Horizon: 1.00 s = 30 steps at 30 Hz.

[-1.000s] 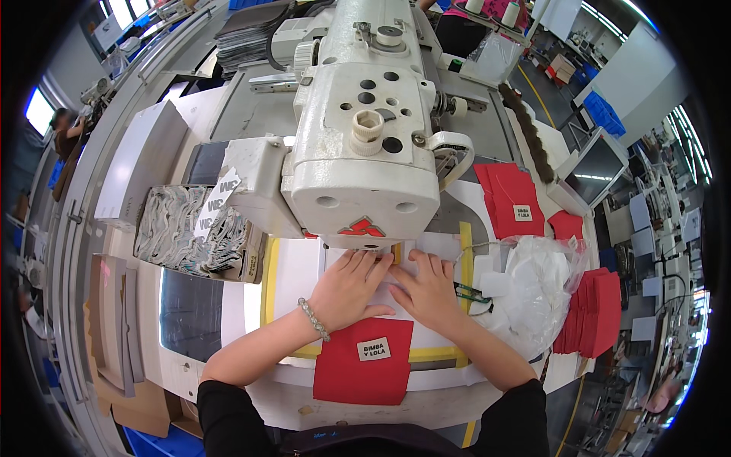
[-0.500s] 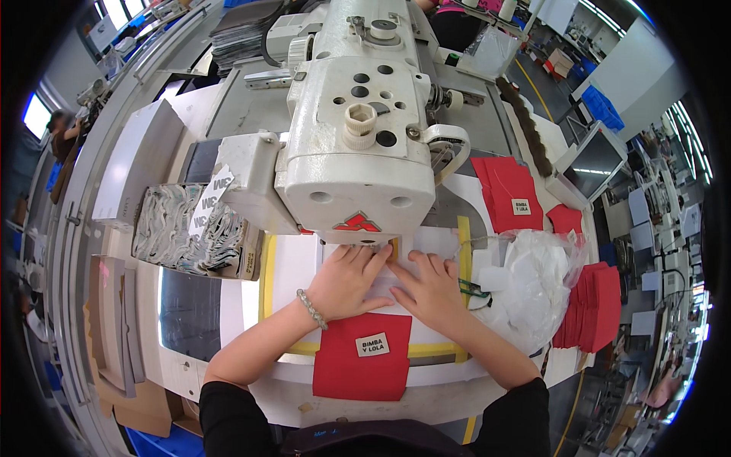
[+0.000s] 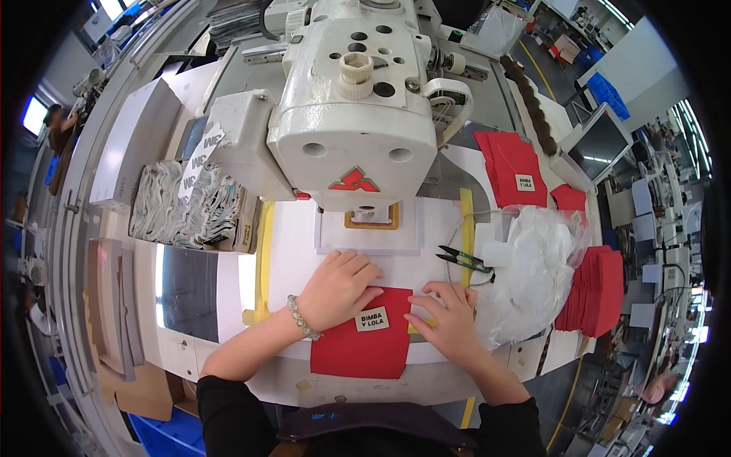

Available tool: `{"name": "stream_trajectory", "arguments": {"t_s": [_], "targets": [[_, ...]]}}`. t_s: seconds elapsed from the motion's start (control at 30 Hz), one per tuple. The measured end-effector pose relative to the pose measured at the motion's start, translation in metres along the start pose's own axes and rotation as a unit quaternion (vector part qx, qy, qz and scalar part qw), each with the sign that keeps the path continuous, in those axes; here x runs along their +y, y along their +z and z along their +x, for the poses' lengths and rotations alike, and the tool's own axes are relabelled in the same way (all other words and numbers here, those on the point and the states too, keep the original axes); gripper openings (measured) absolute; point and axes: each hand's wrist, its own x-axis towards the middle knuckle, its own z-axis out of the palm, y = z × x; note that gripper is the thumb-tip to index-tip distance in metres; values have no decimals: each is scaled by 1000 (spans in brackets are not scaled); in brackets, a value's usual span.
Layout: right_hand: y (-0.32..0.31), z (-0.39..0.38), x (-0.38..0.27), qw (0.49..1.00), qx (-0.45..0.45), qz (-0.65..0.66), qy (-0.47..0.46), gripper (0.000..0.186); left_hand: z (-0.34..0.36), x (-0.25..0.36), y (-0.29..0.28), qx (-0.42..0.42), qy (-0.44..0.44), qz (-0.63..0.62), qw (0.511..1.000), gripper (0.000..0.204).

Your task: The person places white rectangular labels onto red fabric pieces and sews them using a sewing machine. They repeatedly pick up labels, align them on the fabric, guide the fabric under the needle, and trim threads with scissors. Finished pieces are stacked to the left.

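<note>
A red fabric piece (image 3: 358, 356) lies at the front edge of the work surface, with a small pale printed label (image 3: 372, 319) on it. My left hand (image 3: 340, 288) rests over its upper left part, fingers stretched out and thumb apart. By its right edge is my right hand (image 3: 451, 318), fingers bent and thumb spread from the index finger, with nothing visible between them. Beyond my hands, a clear rectangular plate (image 3: 326, 238) with a brass-coloured frame (image 3: 393, 219) sits beneath the white sewing machine head (image 3: 354, 145).
Green-handled thread snips (image 3: 466, 260) lie beside a plastic bag of white pieces (image 3: 525, 282). Red fabric stacks (image 3: 590, 293) stand at right. At left are a box of crumpled strips (image 3: 179, 209) and a white carton (image 3: 137, 145). A small screen (image 3: 598, 152) stands far right.
Both my hands have drawn back from beneath the machine head to the red fabric piece. The brass-coloured frame and thread snips now show more fully. The whole view has shifted slightly.
</note>
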Motion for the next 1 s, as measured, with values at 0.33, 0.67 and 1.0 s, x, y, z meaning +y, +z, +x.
{"name": "stream_trajectory", "arguments": {"t_s": [0.33, 0.67, 1.0], "targets": [[6, -6, -6, 1000, 9, -4, 23, 37, -27, 22, -8, -44, -89, -71, 993, 39], [10, -4, -6, 1000, 6, 3, 27, 45, -41, 10, -18, -25, -100, -141, 985, 19], [12, -11, -5, 998, 20, -7, 56, 49, -53, -23, -56, 131, -186, 118, 967, 31]]}}
